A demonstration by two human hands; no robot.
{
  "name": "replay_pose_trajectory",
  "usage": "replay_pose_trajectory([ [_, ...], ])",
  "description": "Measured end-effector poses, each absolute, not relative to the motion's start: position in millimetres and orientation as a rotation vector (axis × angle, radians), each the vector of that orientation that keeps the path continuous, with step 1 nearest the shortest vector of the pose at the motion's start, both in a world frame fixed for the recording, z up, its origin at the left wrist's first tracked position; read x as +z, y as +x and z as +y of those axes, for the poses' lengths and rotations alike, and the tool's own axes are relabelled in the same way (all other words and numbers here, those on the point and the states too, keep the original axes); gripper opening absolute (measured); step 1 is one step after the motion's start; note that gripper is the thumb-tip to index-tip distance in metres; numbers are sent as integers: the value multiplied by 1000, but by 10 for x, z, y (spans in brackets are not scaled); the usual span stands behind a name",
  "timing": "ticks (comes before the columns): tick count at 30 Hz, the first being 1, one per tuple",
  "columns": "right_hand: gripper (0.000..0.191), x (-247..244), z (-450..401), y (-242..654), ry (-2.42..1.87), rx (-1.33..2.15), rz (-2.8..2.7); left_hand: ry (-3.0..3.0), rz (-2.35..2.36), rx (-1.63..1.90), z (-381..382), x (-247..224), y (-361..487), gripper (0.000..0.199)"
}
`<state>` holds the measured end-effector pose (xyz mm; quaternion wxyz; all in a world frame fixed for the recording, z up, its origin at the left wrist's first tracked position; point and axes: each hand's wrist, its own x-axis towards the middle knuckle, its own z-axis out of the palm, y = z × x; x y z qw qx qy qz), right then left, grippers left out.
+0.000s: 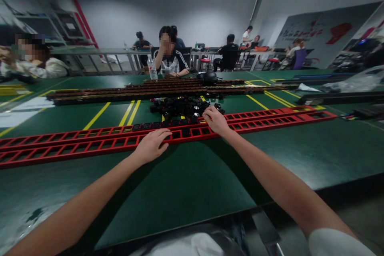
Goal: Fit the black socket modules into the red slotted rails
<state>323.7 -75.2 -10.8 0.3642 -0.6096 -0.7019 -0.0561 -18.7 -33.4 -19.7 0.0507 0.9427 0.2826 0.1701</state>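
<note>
Two long red ladder-like frames lie side by side across the green table, the near frame [325,116] and the far frame [288,110]. My left hand [152,144] rests over the near frame, fingers stretched out and thumb apart, with nothing seen in it. My right hand [216,121] is over the frames to the right, fingertips bent together; what they hold, if anything, is hidden. Several small black square parts [146,126] sit in a row in the far frame's slots. Another black square part [186,132] sits in the near frame between my hands.
Just beyond the frames lies a heap of black parts [177,107]. Behind it are long dark strips [105,95], a black pouch-like object [207,77] and a water bottle [152,69]. A person [171,54] sits opposite. Clear plastic [357,80] lies at right.
</note>
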Motion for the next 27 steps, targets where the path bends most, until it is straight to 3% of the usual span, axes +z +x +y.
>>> replay_pose_trajectory([
  [8, 44, -171, -680, 3306, -1489, -164, -1691, 2873, 865, 515, -332, -197, -183, 42],
  [16, 28, -158, -693, 3294, -1548, -65, -1868, 2875, 861, 510, -336, -191, -184, 43],
  [27, 35, -215, -655, 3323, -1587, -4, -1924, 2880, 849, 532, -319, -224, -190, 43],
])
